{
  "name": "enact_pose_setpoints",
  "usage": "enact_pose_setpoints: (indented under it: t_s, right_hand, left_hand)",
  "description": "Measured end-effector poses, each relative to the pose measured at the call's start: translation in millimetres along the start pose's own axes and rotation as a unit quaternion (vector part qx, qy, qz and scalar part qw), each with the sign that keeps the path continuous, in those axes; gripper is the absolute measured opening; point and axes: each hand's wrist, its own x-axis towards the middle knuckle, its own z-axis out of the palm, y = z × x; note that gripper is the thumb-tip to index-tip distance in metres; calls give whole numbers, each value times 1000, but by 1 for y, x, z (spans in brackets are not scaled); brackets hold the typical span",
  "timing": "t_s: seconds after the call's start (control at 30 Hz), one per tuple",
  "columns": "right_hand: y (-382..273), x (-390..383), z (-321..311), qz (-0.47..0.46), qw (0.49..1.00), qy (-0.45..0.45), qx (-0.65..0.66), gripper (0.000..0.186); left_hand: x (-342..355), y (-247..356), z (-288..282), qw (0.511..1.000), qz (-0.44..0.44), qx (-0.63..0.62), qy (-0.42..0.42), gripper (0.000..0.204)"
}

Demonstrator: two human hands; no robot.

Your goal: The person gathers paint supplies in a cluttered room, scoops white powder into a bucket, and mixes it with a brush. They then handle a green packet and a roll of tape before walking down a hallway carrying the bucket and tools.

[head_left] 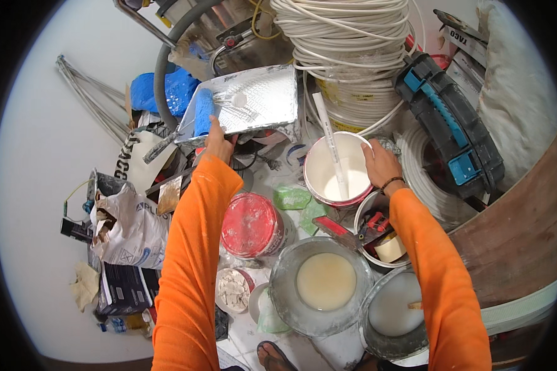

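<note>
My left hand (216, 145) grips the near edge of a silvery paint tray (277, 93). A finger lies against the blue sleeve of a paint roller (203, 111), which rests in the tray with its dirty handle over the left side. My right hand (380, 166) is closed over the right rim of a white bucket (356, 148), its fingers over the lip. White paint (334, 187) lies in the bucket, and a long white stick (328, 127) leans in it, tilted to the far left.
Nearer me stand a red-lidded bucket (247, 226), two tubs of cloudy liquid (326, 281) (396, 306) and a tool bucket (377, 260). A big white cable coil (346, 37) rises behind. A black-and-blue toolbox (452, 123) stands right, bags (130, 222) left.
</note>
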Motion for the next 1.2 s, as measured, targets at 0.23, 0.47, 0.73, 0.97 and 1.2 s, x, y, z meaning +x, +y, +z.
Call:
enact_pose_setpoints:
  t_s: [0.23, 0.47, 0.73, 0.97, 1.2]
  right_hand:
    - [1, -1, 2, -10, 1000, 11, 12, 45]
    - [7, 1, 8, -26, 999, 25, 16, 45]
    - [15, 12, 16, -17, 999, 24, -21, 48]
    - [15, 17, 13, -11, 998, 12, -67, 52]
    - [12, 9, 3, -41, 998, 53, 21, 60]
  left_hand:
    - [12, -13, 13, 996, -6, 84, 40, 50]
    - [-9, -2, 16, 997, -62, 32, -16, 40]
    - [-81, 25, 0, 992, -46, 89, -75, 86]
    - [-168, 13, -47, 671, 283, 588, -352, 44]
    - [-251, -33, -175, 433, 411, 692, -407, 28]
